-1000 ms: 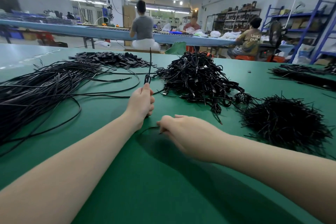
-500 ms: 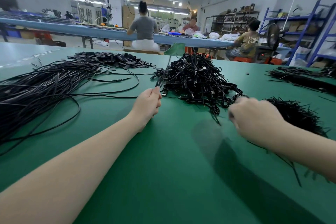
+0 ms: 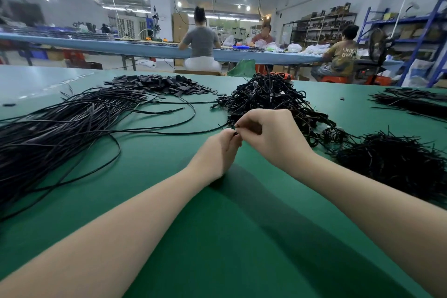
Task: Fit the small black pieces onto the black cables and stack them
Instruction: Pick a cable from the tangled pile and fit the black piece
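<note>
Head view: mid-fitting, by the look of it. Left hand curled round the end of a cable trailing left across the green bench; right hand pinching a small black piece against that end, fingertips touching. Next, probably: pushing the piece on squarely, then adding to the tangled stack just behind.

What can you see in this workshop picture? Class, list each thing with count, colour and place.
Green matted table: one, foreground.
Loose long black cables: many, left.
Flat black pieces pile: one, far centre-left.
Tangled black cable heap: one, behind the hands.
Short black strands pile: one, right.
Black bundle: one, far right.
Seated people: three, at the blue bench behind.
Left hand: holds a cable end.
Right hand: pinches a small black piece.
</note>
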Available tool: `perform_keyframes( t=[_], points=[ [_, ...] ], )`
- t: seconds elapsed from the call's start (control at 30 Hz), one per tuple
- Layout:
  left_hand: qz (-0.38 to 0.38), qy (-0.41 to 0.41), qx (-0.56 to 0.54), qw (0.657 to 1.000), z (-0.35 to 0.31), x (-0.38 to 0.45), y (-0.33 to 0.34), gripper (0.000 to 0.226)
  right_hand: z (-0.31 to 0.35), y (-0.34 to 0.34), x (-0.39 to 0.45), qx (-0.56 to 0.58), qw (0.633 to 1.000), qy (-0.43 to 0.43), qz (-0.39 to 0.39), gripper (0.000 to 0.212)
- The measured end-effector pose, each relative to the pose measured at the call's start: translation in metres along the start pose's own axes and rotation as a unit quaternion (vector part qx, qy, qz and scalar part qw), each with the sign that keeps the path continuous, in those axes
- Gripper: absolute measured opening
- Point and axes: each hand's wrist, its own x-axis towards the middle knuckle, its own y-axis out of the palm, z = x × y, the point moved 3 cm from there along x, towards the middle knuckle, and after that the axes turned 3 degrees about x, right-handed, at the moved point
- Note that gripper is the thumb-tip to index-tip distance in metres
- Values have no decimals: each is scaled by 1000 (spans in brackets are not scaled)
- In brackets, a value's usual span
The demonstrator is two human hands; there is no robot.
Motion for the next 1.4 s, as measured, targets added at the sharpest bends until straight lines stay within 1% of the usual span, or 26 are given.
perform_keyframes(
  t=[0.07, 0.1, 0.2, 0.3, 0.4, 0.47, 0.57, 0.6, 0.63, 0.7, 0.73, 0.77, 0.8, 0.83, 0.87, 0.9, 0.93, 1.0, 1.03, 1.07, 1.1, 1.17, 1.2, 1.27, 1.33, 1.4],
  points=[
    [0, 15, 25, 1000, 0, -1, 0, 20, -2, 1, 1, 12, 1000, 18, 6, 6],
    [1, 20, 42, 999, -1, -1, 0, 20, -4, 1, 1, 17, 1000, 25, 9, 5],
    [7, 34, 91, 995, -3, -1, 2, 29, -7, 1, 2, 40, 998, 52, 13, 3],
    [21, 44, 106, 993, -7, -3, 1, 32, -9, 1, 2, 64, 995, 76, 19, 4],
    [31, 43, 135, 989, -11, -8, 1, 25, -7, -3, 3, 44, 994, 81, 62, 5],
    [21, 45, 186, 981, -13, -11, 3, 26, -2, -8, 5, -15, 992, 62, 112, 5],
    [28, 56, 286, 956, -16, -13, 10, 26, 6, -16, 9, -137, 972, -3, 193, 7],
    [37, 64, 329, 941, -18, -12, 10, 28, 9, -18, 11, -158, 963, -19, 216, 6],
    [42, 85, 384, 918, -21, -12, 12, 31, 9, -21, 15, -169, 956, -30, 239, 6],
    [26, 167, 459, 872, -29, -15, 11, 32, 3, -28, 23, -168, 939, -29, 297, 10],
    [10, 210, 454, 866, -33, -17, 10, 30, -4, -32, 27, -132, 932, 4, 339, 11],
    [2, 238, 431, 871, -36, -19, 8, 29, -14, -36, 30, -58, 920, 65, 383, 10],
    [8, 255, 400, 880, -38, -22, 5, 33, -23, -40, 29, 44, 897, 140, 417, 9],
    [21, 262, 372, 890, -37, -23, 3, 40, -32, -41, 27, 145, 864, 207, 435, 9],
    [24, 273, 348, 897, -36, -25, 2, 48, -40, -40, 23, 230, 831, 254, 439, 8],
    [14, 285, 321, 903, -36, -27, 2, 52, -46, -37, 18, 299, 801, 276, 439, 9],
    [4, 291, 285, 913, -39, -29, -1, 51, -50, -30, 12, 358, 774, 285, 438, 10],
    [-11, 274, 203, 940, -40, -30, -3, 34, -50, -12, 0, 481, 711, 302, 416, 15],
    [-23, 253, 160, 954, -40, -30, -4, 26, -48, -2, -3, 540, 679, 321, 380, 16],
    [-40, 222, 115, 968, -37, -29, -5, 23, -46, 6, -4, 588, 655, 341, 330, 14],
    [-60, 183, 63, 979, -33, -26, -6, 23, -45, 14, -4, 615, 647, 358, 273, 11],
    [-100, 99, -17, 990, -25, -19, -8, 27, -41, 30, -2, 615, 664, 390, 170, 11],
    [-108, 53, -35, 992, -19, -14, -7, 29, -38, 39, -1, 610, 671, 404, 124, 14],
    [-100, -29, -48, 993, -9, -6, -4, 28, -32, 57, -3, 617, 659, 427, 44, 14],
    [-86, -78, -60, 991, -1, -3, -1, 23, -29, 69, -7, 619, 654, 434, -11, 6],
    [-74, -106, -81, 988, 4, 0, 0, 15, -30, 73, -11, 613, 659, 434, -39, 6]
  ],
)
